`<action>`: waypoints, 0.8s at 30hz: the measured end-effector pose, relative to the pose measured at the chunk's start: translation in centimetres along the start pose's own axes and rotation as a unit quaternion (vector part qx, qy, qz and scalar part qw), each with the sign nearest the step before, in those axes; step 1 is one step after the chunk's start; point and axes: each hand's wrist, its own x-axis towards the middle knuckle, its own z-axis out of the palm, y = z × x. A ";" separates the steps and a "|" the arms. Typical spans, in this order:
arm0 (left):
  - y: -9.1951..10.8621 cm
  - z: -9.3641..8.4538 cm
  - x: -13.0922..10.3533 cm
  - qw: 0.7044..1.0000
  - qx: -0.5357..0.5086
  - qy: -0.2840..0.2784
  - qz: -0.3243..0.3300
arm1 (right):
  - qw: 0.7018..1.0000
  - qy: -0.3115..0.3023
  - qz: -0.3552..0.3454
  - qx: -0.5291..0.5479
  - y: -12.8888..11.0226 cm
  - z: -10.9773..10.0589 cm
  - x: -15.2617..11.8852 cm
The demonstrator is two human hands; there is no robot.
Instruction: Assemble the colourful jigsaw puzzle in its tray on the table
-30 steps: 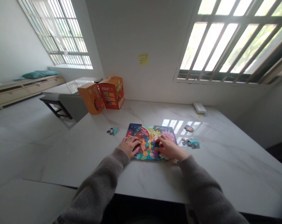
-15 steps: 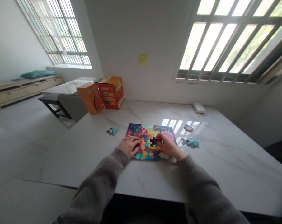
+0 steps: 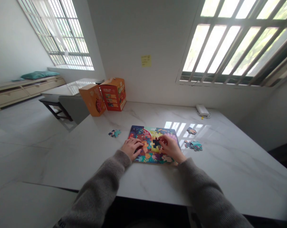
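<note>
A colourful jigsaw puzzle (image 3: 147, 155) lies flat on the white marbled table, with a dark gap right of its middle. On the puzzle's left part rests my left hand (image 3: 132, 148), palm down with fingers spread and nothing held. My right hand (image 3: 170, 148) is over the right part, fingers bent down beside the gap; whatever its fingertips may grip is hidden. Loose puzzle pieces (image 3: 114, 133) lie left of the puzzle. On its right are an overlapping group of pieces (image 3: 196, 145) and a smaller group (image 3: 191, 130) farther back.
Two orange boxes, one leaning (image 3: 92, 100) and one upright (image 3: 113, 95), stand at the table's back left. A white device with a cable (image 3: 202, 110) lies at the back right. A yellow note (image 3: 146, 60) is on the wall.
My right hand has shifted slightly left and its fingers have moved a little beside the gap. My left hand has stayed in place.
</note>
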 end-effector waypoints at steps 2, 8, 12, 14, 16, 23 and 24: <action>-0.1 0.0 0.0 1.000 0.002 -0.006 0.004 | 1.000 0.001 0.004 -0.010 -0.1 0.1 0.0; 0.0 -0.2 -0.2 1.000 0.013 -0.017 0.012 | 1.000 -0.023 0.012 0.002 -1.1 0.5 -0.4; 0.0 -0.2 -0.2 1.000 0.010 -0.018 0.012 | 0.999 -0.032 -0.004 0.000 -1.5 0.8 -0.6; 0.0 -0.1 -0.1 1.000 0.011 -0.019 0.012 | 0.999 -0.037 -0.004 -0.006 -1.6 0.9 -0.6; 0.0 -0.1 -0.1 1.000 0.013 -0.019 0.012 | 0.999 -0.042 0.003 -0.013 -1.6 0.9 -0.7; -0.1 -0.1 -0.1 1.000 0.014 -0.018 0.013 | 0.998 -0.040 0.037 -0.037 -1.1 1.1 -0.8; -0.1 -0.1 -0.1 1.000 0.014 -0.018 0.014 | 0.998 -0.039 0.039 -0.037 -1.1 1.1 -0.8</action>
